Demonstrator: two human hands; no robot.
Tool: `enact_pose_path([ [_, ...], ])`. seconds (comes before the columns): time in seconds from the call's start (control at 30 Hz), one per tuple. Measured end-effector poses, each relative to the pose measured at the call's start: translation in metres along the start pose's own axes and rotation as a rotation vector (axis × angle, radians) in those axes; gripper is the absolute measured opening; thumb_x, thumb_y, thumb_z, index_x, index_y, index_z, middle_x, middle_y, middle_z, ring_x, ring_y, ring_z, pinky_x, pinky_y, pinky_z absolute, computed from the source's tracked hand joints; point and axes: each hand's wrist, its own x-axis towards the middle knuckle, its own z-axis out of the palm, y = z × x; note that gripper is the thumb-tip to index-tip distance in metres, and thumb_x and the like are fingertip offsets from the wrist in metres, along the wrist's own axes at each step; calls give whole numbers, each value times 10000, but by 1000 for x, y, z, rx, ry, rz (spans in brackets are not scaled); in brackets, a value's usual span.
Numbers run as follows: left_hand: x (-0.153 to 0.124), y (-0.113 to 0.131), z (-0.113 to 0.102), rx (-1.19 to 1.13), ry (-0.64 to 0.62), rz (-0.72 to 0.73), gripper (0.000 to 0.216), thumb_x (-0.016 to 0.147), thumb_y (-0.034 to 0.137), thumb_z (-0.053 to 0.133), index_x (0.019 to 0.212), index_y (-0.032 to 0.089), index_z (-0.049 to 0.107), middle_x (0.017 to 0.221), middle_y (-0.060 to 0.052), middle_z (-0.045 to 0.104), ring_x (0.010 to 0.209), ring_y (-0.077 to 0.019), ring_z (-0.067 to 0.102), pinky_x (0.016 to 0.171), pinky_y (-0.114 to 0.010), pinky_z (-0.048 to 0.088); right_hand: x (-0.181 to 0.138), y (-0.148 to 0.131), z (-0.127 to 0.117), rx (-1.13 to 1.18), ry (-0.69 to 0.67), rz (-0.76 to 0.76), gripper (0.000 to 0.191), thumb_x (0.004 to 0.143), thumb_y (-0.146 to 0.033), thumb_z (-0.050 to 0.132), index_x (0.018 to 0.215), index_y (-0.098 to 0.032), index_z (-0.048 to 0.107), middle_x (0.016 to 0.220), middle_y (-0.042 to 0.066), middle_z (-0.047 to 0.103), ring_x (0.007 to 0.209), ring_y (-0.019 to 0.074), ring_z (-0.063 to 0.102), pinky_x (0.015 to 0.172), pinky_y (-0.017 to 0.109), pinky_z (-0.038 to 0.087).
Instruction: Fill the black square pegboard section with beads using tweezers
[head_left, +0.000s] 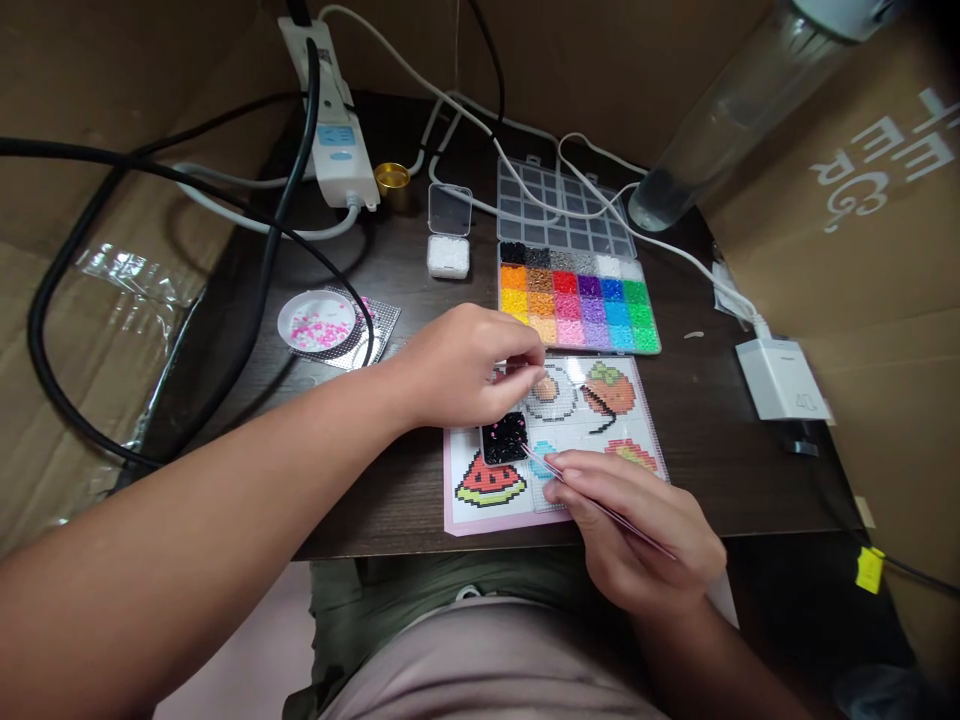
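My right hand (637, 530) is closed on a pair of slim pinkish tweezers (611, 513), whose tips reach the right edge of a small clear box of black beads (505, 438). A few pink beads lie among the black ones. My left hand (476, 365) arches just above that box, thumb and fingers pinched; what they hold, if anything, I cannot make out. Beneath both hands lies a pattern sheet (465, 515) with pixel pictures, among them a watermelon slice (491, 482), and a clear pegboard over part of it. A bent row of black beads (609, 405) crosses the orange fruit picture.
Behind the sheet stands an open bead case (577, 300) with many colours. A white dish of pink and white beads (316, 322) rests at left; a small box of white beads (448, 258) sits further back. Cables, a power strip (341, 150) and a charger (782, 380) surround the desk.
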Motion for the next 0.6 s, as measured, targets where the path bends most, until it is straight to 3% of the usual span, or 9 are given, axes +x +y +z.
enact_pose_path([
  [0.6, -1, -1, 1, 0, 5, -2, 129, 838, 170, 583, 791, 155, 702, 696, 9, 694, 614, -96, 586, 602, -219, 420, 7, -4, 2, -4, -36, 45, 248, 814, -2, 683, 990, -164, 746, 906, 76, 792, 834, 183, 770, 728, 272, 654],
])
